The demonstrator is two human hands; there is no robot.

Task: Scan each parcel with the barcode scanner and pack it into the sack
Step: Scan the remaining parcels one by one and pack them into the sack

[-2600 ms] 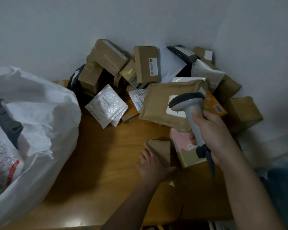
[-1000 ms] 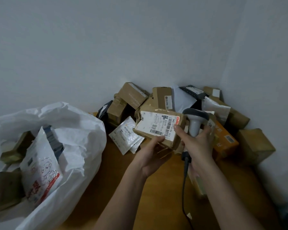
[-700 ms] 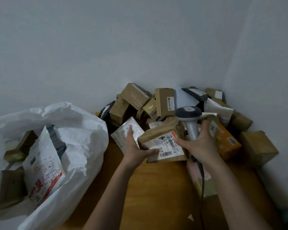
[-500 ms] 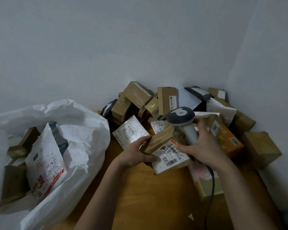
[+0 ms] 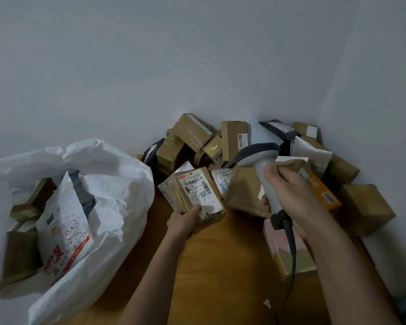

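Head view: the left hand (image 5: 185,222) grips a small brown cardboard parcel (image 5: 198,195) from below, thumb over the lower edge of its white shipping label (image 5: 197,187), which faces up toward the camera. The parcel is held above the wooden table (image 5: 220,266), between the open white sack (image 5: 108,184) on the left and the parcel pile (image 5: 220,141) in the corner. The right hand (image 5: 288,195) is wrapped around the handle of the grey barcode scanner (image 5: 265,172), whose head points left and lies above and to the right of the label. The scanner cable (image 5: 291,249) hangs down across a pink box (image 5: 284,249). The sack already holds several parcels, including a white printed pouch (image 5: 61,228). Risks, as judged: the one-handed grip from beneath can let the parcel tip off the palm during transfer to the sack. The sack mouth is slack, so a folded rim can deflect the parcel onto the table. The trailing cable can snag the pink box or drag loose parcels from the pile.
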